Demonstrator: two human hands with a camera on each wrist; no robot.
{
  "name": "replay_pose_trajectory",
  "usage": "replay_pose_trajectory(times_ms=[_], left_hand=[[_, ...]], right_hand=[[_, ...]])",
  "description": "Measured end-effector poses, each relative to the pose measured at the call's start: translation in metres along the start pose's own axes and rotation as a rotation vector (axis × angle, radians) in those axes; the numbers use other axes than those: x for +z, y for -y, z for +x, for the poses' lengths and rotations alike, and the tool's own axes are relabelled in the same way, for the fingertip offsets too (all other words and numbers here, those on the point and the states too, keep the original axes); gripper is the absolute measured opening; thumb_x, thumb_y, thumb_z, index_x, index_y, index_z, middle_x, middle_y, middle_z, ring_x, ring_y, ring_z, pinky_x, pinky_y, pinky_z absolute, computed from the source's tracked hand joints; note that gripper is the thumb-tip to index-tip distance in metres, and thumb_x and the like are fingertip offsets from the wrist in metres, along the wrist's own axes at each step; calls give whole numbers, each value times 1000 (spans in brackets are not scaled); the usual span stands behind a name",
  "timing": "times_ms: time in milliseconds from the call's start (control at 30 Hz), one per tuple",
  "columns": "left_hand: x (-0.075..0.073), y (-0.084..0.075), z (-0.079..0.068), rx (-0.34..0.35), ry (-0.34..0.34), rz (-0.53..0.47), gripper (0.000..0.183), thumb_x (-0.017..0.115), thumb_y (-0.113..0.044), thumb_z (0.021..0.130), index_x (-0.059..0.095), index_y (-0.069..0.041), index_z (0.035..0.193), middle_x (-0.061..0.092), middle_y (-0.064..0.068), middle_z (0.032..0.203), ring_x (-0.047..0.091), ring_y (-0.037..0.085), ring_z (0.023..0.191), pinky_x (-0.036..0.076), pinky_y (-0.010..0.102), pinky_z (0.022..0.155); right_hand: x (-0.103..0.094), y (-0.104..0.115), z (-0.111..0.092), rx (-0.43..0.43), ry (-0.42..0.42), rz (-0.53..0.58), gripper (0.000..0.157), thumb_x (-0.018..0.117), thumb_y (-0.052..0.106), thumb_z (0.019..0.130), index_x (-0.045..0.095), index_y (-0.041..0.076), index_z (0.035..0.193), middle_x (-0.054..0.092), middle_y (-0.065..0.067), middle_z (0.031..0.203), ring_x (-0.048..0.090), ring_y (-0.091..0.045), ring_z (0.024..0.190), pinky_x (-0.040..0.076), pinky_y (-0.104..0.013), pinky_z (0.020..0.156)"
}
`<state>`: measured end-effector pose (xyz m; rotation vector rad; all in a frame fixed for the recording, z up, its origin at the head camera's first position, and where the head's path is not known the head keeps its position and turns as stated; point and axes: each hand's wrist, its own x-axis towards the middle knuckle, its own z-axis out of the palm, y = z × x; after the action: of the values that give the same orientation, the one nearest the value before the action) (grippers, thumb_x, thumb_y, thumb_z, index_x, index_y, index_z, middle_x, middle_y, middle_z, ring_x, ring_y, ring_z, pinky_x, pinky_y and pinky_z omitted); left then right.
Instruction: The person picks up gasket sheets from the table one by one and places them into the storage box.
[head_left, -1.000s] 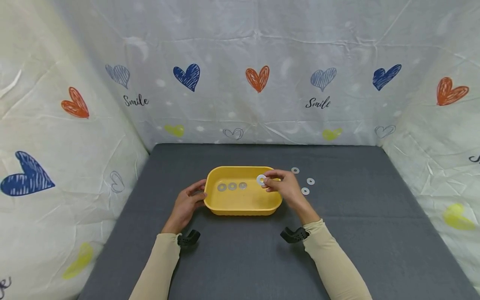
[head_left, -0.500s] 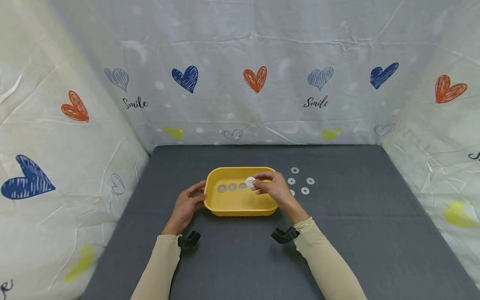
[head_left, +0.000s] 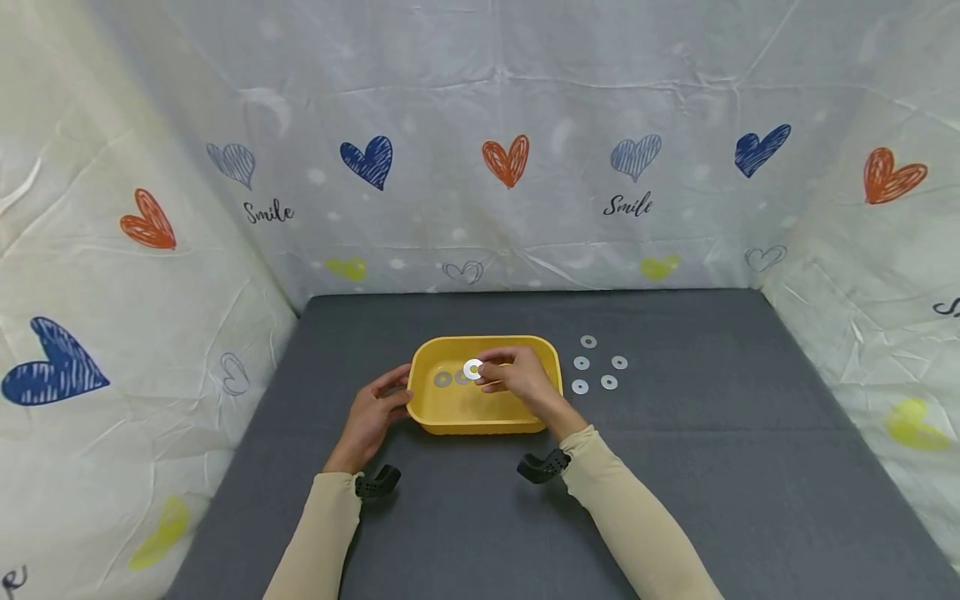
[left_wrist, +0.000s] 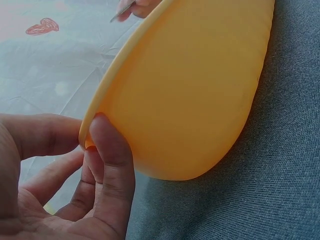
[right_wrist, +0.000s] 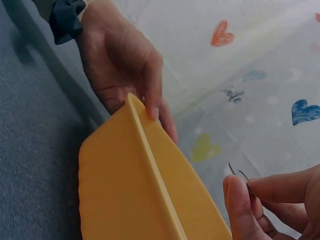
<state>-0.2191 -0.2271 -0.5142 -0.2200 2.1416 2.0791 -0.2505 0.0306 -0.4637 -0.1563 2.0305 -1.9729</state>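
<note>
A yellow plastic tray (head_left: 480, 427) with rounded corners sits on the grey cloth. At its left end my left hand (head_left: 369, 422) holds the rim, pinched between thumb and fingers (left_wrist: 112, 145). My right hand (head_left: 517, 377) is over the tray and pinches a flat metal washer (head_left: 467, 367) between thumb and fingertips, apart from the floor of the tray. In the right wrist view that washer (right_wrist: 231, 168) shows only as a thin edge. Beneath it lie other washers; one (head_left: 443, 379) is plain, another (head_left: 460, 378) partly covered. Anything farther right is hidden by my right hand.
Several loose washers lie to the right of the tray, among them a far one (head_left: 588, 342) and a near one (head_left: 580, 387). A white curtain (head_left: 420, 217) printed with hearts stands behind and at both sides of the grey-covered table (head_left: 465, 517).
My right hand has moved left across the tray with the washer, uncovering two washers on the table at the right. The left hand and the tray have stayed in place.
</note>
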Motion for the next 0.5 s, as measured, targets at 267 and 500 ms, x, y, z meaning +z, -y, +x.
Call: replay_pose_trajectory(times_ms=[267,500], left_hand=[[0,1,1,-1,3,-3,52,59,-8,96,47,-14,146,47,13,134,59,20,103,57,23,78],[0,0,2,-12,-5,-10,53,60,-6,95,48,-14,146,47,12,132,60,19,101,57,23,76]], right_hand=[[19,3,7,41,40,32,22,64,-3,90,67,-6,112,69,-16,100,72,-19,75,61,-36,74],[33,1,16,100,40,-6,20,64,-1,91,69,-3,111,71,-17,99,74,-23,77,58,-47,83]])
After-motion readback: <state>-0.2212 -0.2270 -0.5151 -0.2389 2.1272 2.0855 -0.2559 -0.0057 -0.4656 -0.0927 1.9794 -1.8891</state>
